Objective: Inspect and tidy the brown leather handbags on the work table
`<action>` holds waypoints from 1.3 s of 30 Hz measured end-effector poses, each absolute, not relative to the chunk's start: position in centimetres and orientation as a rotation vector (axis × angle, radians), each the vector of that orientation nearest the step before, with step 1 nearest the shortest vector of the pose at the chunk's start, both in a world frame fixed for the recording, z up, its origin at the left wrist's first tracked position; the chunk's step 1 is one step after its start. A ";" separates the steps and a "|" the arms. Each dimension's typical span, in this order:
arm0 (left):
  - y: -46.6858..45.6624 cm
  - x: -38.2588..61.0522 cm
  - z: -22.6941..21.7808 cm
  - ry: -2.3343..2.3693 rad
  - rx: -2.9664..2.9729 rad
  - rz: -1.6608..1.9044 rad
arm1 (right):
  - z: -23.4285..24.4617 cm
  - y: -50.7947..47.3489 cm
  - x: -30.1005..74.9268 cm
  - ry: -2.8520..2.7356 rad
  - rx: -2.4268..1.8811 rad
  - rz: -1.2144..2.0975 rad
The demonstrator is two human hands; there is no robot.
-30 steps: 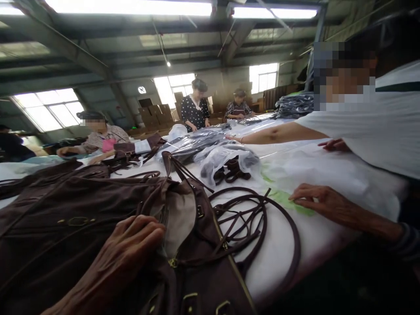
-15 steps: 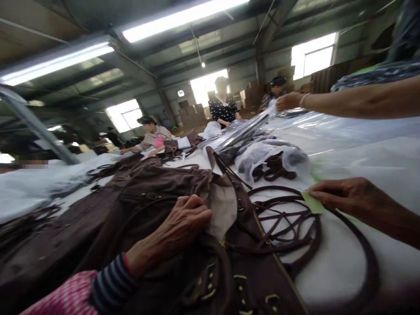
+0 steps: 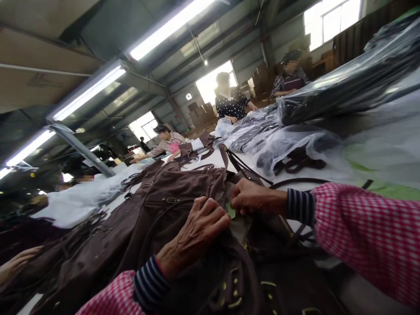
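A dark brown handbag [image 3: 203, 280] with brass-coloured fittings lies in front of me, its beige-lined mouth held apart. My left hand [image 3: 200, 232] is closed on the left edge of that opening. At the mouth, my right hand [image 3: 252, 197] pinches a pale green slip of paper [image 3: 231, 211], its fingertips partly inside the bag. Part of the slip is hidden by the fingers and the lining. Under my right forearm, the bag's long brown strap [image 3: 302, 180] loops out to the right.
More brown bags [image 3: 98, 245] lie in a row to the left, where another person's hand [image 3: 19, 262] rests. Behind the opening sits a plastic-wrapped bag [image 3: 295, 153]. Dark plastic-wrapped goods [image 3: 344, 94] are piled at the right. Several people work along the table.
My right hand has brought the green slip left from over the strap to the bag's mouth. The other person's arm at upper right is gone, and dark wrapped goods now lie there.
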State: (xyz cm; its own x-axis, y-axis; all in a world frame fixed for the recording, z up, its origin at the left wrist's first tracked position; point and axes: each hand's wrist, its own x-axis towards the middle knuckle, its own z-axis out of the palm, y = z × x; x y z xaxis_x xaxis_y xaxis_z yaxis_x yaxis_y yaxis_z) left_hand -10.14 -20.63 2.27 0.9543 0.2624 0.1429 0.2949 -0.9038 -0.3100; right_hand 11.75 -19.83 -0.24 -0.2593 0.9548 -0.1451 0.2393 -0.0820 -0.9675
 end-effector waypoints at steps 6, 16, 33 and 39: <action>-20.9 -9.6 2.9 -0.439 -2.777 -0.132 | 0.1 -18.8 11.3 -1.457 -1.375 1.418; -21.2 -9.0 3.8 -0.499 -2.772 -0.068 | -0.8 -19.3 10.1 -1.408 -1.413 1.330; -21.5 -8.3 4.8 -0.551 -2.739 -0.003 | -0.8 -18.9 10.1 -1.881 -1.370 1.064; -21.3 -8.4 5.1 -0.598 -2.778 -0.052 | -2.1 -19.5 10.1 -2.161 -1.376 0.512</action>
